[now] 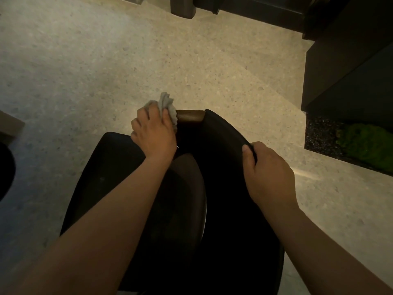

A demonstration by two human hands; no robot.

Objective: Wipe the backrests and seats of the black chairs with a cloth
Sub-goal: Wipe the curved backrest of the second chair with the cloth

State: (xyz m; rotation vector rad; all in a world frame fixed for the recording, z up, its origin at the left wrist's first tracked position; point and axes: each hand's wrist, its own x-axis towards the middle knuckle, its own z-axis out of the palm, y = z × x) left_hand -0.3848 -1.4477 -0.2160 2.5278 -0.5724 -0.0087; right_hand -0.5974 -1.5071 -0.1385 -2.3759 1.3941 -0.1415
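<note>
A black chair (pixel 110 179) fills the lower middle of the head view, seen from above, with its curved black backrest (pixel 225 133) on the right. A brown wooden piece (pixel 190 116) shows at the chair's far end. My left hand (pixel 154 135) grips a crumpled grey cloth (pixel 167 105) at the far edge of the seat, next to the wooden piece. My right hand (pixel 270 175) grips the top edge of the backrest, thumb on its inner side. My forearms hide part of the seat.
Speckled beige floor (pixel 106 60) surrounds the chair. Dark furniture (pixel 344 67) stands at the right, with a green mossy patch (pixel 365 145) below it. More dark furniture bases (pixel 182 7) line the top edge. A dark round object (pixel 5 169) sits at the left edge.
</note>
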